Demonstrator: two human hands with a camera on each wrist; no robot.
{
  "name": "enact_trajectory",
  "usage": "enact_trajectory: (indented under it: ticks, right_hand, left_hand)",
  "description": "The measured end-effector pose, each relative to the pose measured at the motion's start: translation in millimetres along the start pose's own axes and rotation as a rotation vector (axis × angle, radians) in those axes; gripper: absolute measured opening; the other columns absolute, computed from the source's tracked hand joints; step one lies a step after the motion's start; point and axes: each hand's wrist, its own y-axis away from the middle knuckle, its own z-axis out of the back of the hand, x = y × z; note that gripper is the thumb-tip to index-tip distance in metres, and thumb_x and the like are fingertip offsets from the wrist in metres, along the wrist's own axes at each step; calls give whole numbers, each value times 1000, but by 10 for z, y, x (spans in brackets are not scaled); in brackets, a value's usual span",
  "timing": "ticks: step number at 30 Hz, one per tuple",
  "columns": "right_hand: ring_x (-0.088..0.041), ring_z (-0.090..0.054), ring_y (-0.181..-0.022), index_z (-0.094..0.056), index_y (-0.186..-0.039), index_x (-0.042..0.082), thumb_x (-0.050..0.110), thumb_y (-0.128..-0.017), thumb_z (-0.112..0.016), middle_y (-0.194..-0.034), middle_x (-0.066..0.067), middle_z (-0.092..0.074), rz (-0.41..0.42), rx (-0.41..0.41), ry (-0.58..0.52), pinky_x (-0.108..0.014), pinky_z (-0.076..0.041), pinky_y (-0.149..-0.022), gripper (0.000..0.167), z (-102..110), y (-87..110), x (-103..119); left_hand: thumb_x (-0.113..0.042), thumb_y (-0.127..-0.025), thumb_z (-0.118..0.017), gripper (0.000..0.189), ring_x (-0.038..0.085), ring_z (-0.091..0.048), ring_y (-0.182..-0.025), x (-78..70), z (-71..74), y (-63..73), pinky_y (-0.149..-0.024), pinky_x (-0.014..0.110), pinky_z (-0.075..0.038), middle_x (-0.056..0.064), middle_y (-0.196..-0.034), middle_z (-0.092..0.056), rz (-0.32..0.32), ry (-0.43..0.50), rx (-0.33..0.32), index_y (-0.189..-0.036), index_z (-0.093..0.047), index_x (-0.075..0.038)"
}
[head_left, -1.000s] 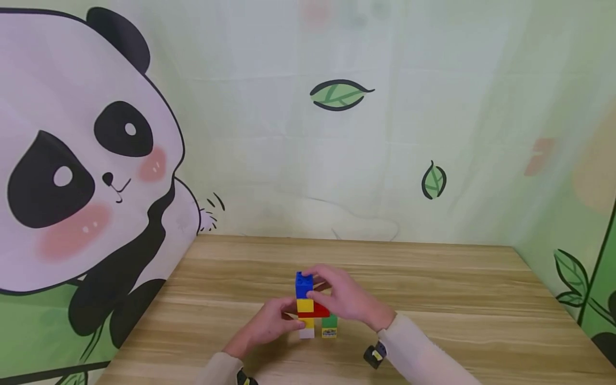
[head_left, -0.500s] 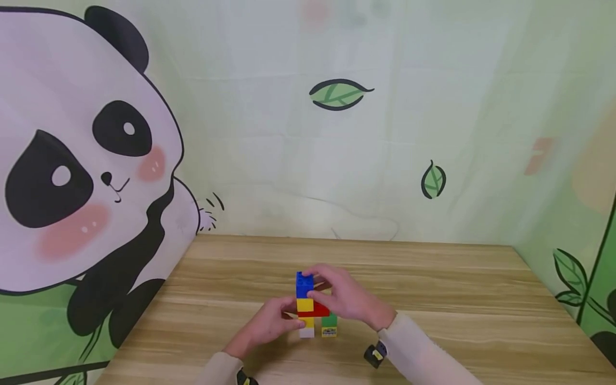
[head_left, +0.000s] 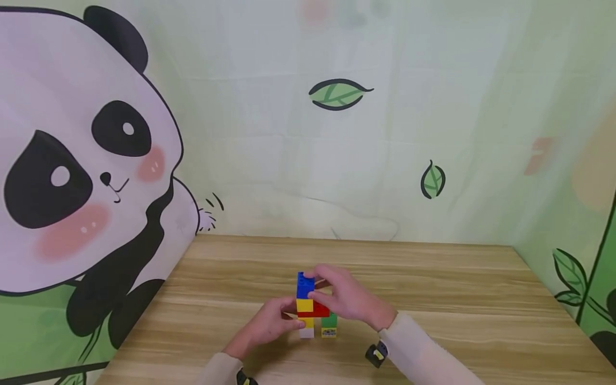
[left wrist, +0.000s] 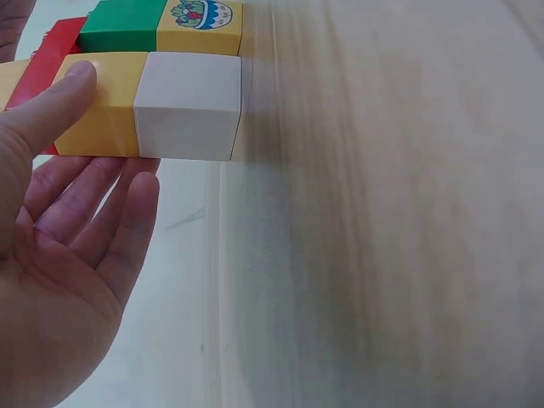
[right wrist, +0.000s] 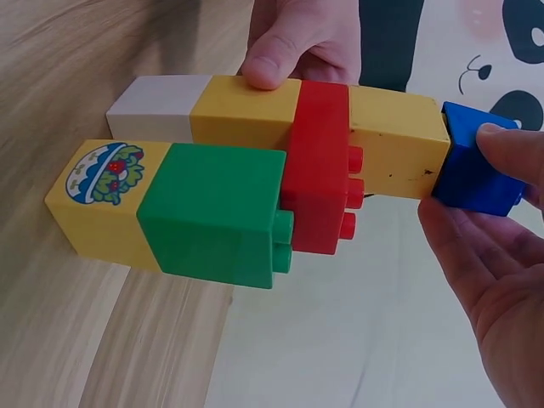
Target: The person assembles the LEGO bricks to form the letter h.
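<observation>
A toy-brick structure stands on the table. My right hand (head_left: 348, 297) pinches the blue brick (head_left: 305, 287) at the top, thumb in front and fingers behind. In the right wrist view the blue brick sits slightly askew against the upper yellow brick (right wrist: 398, 140). Below that lies a long red brick (right wrist: 319, 170), bridging two columns. My left hand (head_left: 269, 322) grips the lower yellow brick (left wrist: 106, 106), its thumb across one face. A white brick (left wrist: 189, 106) forms that column's foot. The other column is a green brick (right wrist: 217, 212) over a yellow brick with a printed picture (right wrist: 89, 191).
The wooden table (head_left: 447, 310) stretches around the structure on all sides. A cloth backdrop (head_left: 269, 133) with a panda and leaves hangs behind and along the sides. Dark straps with small devices (head_left: 376, 354) sit at the wrists.
The blue brick and my right hand have shifted very slightly to the right over the column. My left hand and the lower bricks look the same.
</observation>
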Motion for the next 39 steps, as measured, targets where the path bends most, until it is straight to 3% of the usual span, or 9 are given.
enact_trajectory:
  ticks: [13,21,31,39]
  right_hand:
    - [-18,-64,-95,-53,-118,3,9,-90,-64,-113,-8,-61,58,3,39,-23,-51,-80,30,6,-19,-12]
    - [-16,-63,-96,-55,-118,7,10,-90,-65,-113,-6,-60,37,29,81,-19,-50,-79,30,28,-38,46]
    - [-13,-63,-93,-55,-118,6,10,-90,-65,-113,-6,-62,-21,2,17,-22,-50,-82,31,8,-33,17]
    - [-16,-63,-95,-55,-117,7,9,-90,-65,-114,-6,-61,-2,13,9,-21,-50,-82,29,15,-32,24]
  left_hand:
    - [-17,-85,-72,36,17,-63,-97,-13,-6,1,-81,31,-52,1,-108,-67,-36,5,-6,-120,-62,-12]
    - [-19,-85,-72,37,14,-63,-97,-17,10,1,-83,30,-51,-3,-109,-67,-22,-18,0,-120,-62,-16]
    - [-19,-85,-72,35,13,-63,-97,3,8,-3,-83,30,-51,-4,-108,-67,-32,-23,6,-119,-62,-19]
    - [-20,-86,-71,34,13,-63,-96,-8,9,-3,-82,29,-51,-5,-107,-67,-25,-23,9,-119,-63,-17]
